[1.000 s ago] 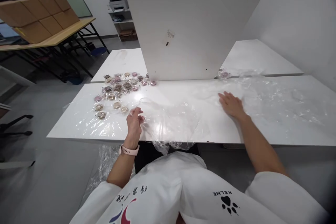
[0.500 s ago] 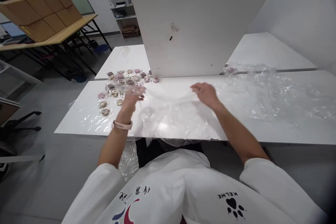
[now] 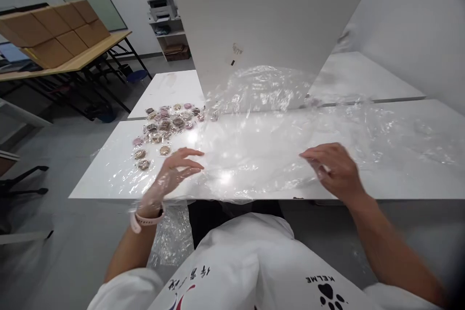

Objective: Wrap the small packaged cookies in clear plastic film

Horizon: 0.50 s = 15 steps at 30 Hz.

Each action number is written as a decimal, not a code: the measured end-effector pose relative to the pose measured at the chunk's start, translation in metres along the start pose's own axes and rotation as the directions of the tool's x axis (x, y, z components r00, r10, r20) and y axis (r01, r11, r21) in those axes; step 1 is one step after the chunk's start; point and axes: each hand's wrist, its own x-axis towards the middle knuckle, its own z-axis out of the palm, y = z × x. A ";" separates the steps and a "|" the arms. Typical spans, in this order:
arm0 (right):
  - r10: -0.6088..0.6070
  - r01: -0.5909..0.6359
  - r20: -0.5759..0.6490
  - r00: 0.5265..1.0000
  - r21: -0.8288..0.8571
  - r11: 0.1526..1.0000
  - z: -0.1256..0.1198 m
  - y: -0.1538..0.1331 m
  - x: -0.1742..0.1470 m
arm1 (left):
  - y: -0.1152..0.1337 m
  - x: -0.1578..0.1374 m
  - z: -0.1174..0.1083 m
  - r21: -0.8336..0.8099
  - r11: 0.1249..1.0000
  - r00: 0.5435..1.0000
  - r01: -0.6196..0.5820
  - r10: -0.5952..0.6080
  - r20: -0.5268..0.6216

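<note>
A large sheet of clear plastic film (image 3: pixel 254 140) spreads across the white table in front of me, its far part billowing up against the upright panel. My left hand (image 3: pixel 176 169) is at the film's left side, thumb and fingers apart with nothing gripped between them; some clear film lies over the wrist by the pink band. At the right side, the closed fingers of my right hand (image 3: pixel 336 169) pinch the film's edge. Beyond my left hand lie several small, round, individually wrapped pieces (image 3: pixel 165 126), brown, tan and pink; their kind is unclear.
A tall white panel (image 3: pixel 269 24) stands at the table's back edge. More crumpled clear film (image 3: pixel 399 131) covers the table (image 3: pixel 94 181) on the right. Clear plastic (image 3: pixel 172 237) also hangs below the front edge. Cardboard boxes (image 3: pixel 54 34) stand on a far desk.
Both hands have come nearer to me and moved farther apart. Between them the film has spread out, and its far part has risen against the panel. The left fingers have opened.
</note>
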 end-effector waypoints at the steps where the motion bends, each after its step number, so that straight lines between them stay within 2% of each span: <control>1: 0.064 -0.066 0.100 0.993 0.015 0.998 0.014 0.003 -0.012 | -0.014 -0.005 0.007 -0.005 0.996 0.995 0.087 -0.087 0.054; 3: 0.125 -0.132 0.253 0.959 0.010 0.991 0.038 0.011 -0.033 | -0.039 -0.011 0.015 0.023 0.989 0.965 0.146 -0.148 0.218; 5: 0.124 -0.133 0.419 0.899 -0.009 0.991 0.046 0.020 -0.048 | -0.054 -0.013 0.010 0.107 0.988 0.942 0.110 -0.138 0.306; 8: 0.084 -0.112 0.623 0.777 0.005 0.994 0.021 0.031 -0.055 | -0.053 -0.011 -0.022 0.251 0.965 0.897 0.071 -0.172 0.408; 9: 0.085 -0.124 0.641 0.763 0.017 0.992 0.007 0.032 -0.052 | -0.047 -0.009 -0.034 0.275 0.958 0.886 0.086 -0.200 0.418; 10: 0.097 -0.148 0.635 0.766 0.028 0.989 -0.007 0.031 -0.045 | -0.040 -0.006 -0.045 0.281 0.954 0.880 0.108 -0.223 0.419; 12: 0.125 -0.199 0.572 0.810 0.069 0.978 -0.025 0.022 -0.022 | -0.026 0.000 -0.051 0.258 0.959 0.883 0.115 -0.218 0.417; 13: 0.127 -0.215 0.534 0.836 0.106 0.971 -0.023 0.014 -0.007 | -0.023 0.004 -0.044 0.241 0.966 0.889 0.091 -0.188 0.418; 15: 0.096 -0.209 0.453 0.886 0.207 0.956 0.004 -0.006 0.024 | -0.027 0.013 -0.010 0.249 0.968 0.906 -0.018 -0.090 0.414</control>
